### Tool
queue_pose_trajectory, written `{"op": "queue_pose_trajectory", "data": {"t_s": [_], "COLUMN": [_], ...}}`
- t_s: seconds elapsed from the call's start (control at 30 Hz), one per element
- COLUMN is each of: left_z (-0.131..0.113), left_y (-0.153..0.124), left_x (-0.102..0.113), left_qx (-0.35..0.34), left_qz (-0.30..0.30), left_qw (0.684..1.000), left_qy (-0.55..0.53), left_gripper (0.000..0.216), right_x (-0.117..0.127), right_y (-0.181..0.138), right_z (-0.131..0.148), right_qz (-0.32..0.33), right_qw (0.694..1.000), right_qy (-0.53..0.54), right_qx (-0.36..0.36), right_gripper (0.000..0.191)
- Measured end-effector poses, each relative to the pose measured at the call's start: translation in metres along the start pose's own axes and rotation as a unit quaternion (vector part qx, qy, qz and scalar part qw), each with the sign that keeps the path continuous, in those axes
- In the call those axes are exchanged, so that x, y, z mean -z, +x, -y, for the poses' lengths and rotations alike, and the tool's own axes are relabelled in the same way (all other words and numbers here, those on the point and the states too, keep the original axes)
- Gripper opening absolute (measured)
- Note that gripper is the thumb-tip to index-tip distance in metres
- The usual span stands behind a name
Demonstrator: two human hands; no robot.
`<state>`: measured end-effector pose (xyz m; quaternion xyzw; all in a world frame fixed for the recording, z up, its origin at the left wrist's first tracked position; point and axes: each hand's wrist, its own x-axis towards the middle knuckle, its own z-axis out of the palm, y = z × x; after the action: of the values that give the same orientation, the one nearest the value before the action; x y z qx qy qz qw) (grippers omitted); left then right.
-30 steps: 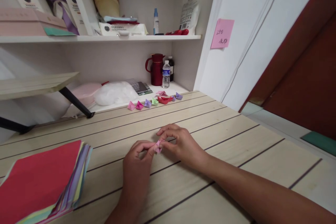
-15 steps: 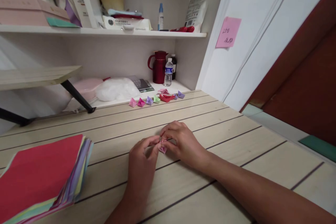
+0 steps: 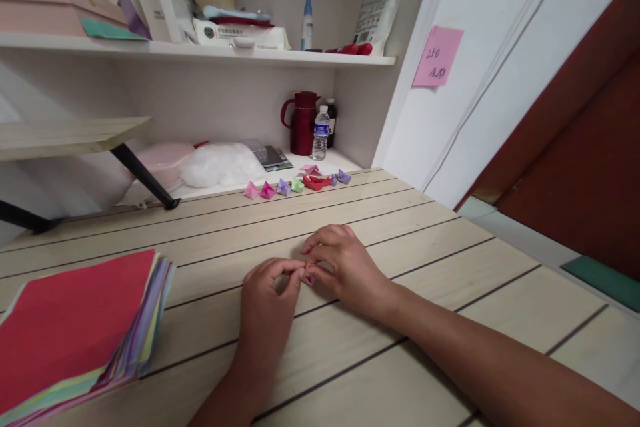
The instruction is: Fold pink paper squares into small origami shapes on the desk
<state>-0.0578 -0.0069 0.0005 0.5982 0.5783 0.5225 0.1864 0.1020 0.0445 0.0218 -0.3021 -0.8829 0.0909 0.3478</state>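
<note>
Between my two hands is a small pink folded paper (image 3: 309, 279), mostly covered by my fingers. My left hand (image 3: 270, 300) pinches its left side with thumb and forefinger. From the right, my right hand (image 3: 345, 267) pinches the same paper, its fingers curled over the top. Both fingertips meet just above the tabletop (image 3: 380, 373). Along the table's far edge stands a row of small folded paper pieces: a light pink one (image 3: 251, 190), a magenta one (image 3: 267, 190), a green one (image 3: 297, 185), a red paper boat (image 3: 317, 183) and a purple one (image 3: 343, 176) among them.
A stack of coloured paper (image 3: 80, 320), red on top, lies at the left. Behind it rises a small wooden stand (image 3: 75, 137) on black legs. The back shelf holds a red jug (image 3: 303, 123), a water bottle (image 3: 321, 133) and a white plastic bag (image 3: 223, 165).
The camera view has shifted slightly. Both hands stay pinched on the pink paper, and less of it shows between the fingers now.
</note>
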Motion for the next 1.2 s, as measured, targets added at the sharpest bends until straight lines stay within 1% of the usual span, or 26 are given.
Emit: {"op": "queue_pose_trajectory", "data": {"t_s": [0.33,0.47,0.57,0.7,0.83,0.93,1.0,1.1,1.2], "left_z": [-0.007,-0.006,-0.005,-0.005,-0.003,-0.002,-0.001,-0.001,-0.001], "left_y": [0.001,0.001,0.002,0.003,0.004,0.004,0.004,0.004,0.003], "left_x": [0.001,0.000,0.001,0.003,0.004,0.001,-0.001,-0.002,0.000], "left_qx": [0.017,0.031,0.055,0.092,0.101,0.102,0.089,0.058,0.046], "left_qz": [-0.015,-0.029,-0.036,-0.015,0.016,0.029,0.037,0.039,0.030], "left_qw": [1.000,0.999,0.997,0.993,0.990,0.987,0.988,0.993,0.995], "left_qy": [-0.015,-0.026,-0.039,-0.068,-0.094,-0.120,-0.118,-0.093,-0.079], "left_gripper": [0.014,0.013,0.012,0.014,0.017,0.036,0.041,0.026,0.014], "right_x": [0.001,0.002,0.001,0.001,0.002,0.003,0.004,0.005,0.007], "right_y": [0.002,0.003,0.004,0.005,0.004,0.003,0.002,0.002,0.003], "right_z": [0.006,0.006,0.003,0.000,-0.001,-0.003,-0.005,-0.004,-0.002], "right_qz": [0.002,0.013,0.016,0.029,0.040,0.038,0.036,0.032,0.030], "right_qw": [0.997,0.995,0.993,0.994,0.998,0.999,0.999,0.999,0.999], "right_qy": [0.058,0.083,0.104,0.090,0.049,0.034,0.029,0.027,0.032], "right_qx": [-0.056,-0.061,-0.062,-0.049,-0.026,-0.009,-0.002,-0.001,0.006], "right_gripper": [0.014,0.012,0.013,0.014,0.012,0.012,0.013,0.015,0.017]}}
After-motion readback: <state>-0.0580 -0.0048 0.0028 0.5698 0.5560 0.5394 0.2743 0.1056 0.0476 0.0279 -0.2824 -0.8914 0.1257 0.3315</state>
